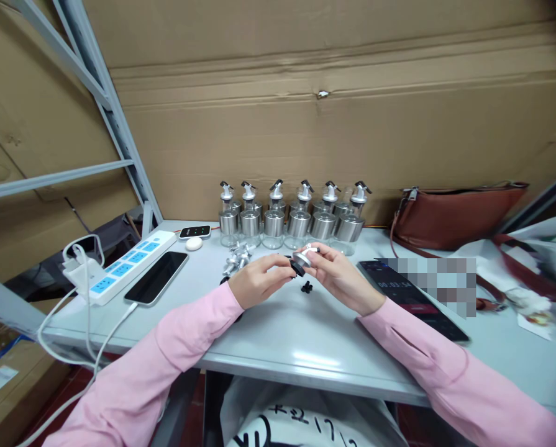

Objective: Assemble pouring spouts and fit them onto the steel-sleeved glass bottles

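Silver cap (301, 259) is pinched in the fingers of the right hand (340, 273), a black part (298, 267) in the left hand's (258, 280), above the worktop's (282, 329) middle, behind its front edge. Squared faces and light pressure suit them best.

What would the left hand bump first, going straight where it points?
Past the black part it holds, the left hand might meet the silver cap in the right hand; depth is unclear.
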Tool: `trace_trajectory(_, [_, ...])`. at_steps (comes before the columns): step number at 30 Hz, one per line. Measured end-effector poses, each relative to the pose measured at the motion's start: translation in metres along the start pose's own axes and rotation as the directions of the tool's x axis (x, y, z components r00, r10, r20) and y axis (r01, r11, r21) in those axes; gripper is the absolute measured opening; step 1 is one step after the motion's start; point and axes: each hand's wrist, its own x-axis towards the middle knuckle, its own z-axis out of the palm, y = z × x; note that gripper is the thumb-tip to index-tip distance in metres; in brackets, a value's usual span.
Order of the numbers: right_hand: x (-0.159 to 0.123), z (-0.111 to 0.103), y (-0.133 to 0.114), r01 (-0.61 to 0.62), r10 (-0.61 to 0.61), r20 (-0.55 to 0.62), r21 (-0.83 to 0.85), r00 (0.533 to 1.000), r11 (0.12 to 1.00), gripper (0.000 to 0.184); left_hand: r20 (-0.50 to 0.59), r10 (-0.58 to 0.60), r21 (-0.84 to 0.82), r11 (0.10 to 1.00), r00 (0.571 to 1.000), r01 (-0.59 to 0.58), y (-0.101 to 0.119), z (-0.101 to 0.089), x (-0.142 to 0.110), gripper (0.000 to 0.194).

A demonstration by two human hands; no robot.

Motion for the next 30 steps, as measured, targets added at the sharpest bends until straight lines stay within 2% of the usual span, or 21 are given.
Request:
trace_trajectory(7, [-0.0019,0.0026,-0.0009,-0.020,0.020,0.010,0.032,1.000,0.999,0.022,-0.010,0.015,0.076,0.997,1.000,-0.014,0.0026,-0.0013,0.0020,0.009])
trace_trajectory(20, [-0.0039,0.0058,-0.0044,-0.004,0.004,0.001,-0.030,1.000,1.000,0.020,-0.031,0.033,0.140,0.990,0.999,-0.029,0.0036,-0.0021,0.0049,0.006])
trace_trajectory(25, [-0.0051,0.0055,-0.0043,-0.002,0.002,0.005,-0.018,1.000,1.000,0.019,-0.043,0.004,0.137,0.991,0.999,0.002,0.0052,-0.0030,0.0048,0.005])
trace_trajectory(30, [-0.0047,0.0042,-0.0039,0.003,-0.002,0.019,-0.061,1.000,0.998,0.021,-0.010,-0.017,0.148,0.989,1.000,0.018,0.0057,-0.0033,0.0040,0.005])
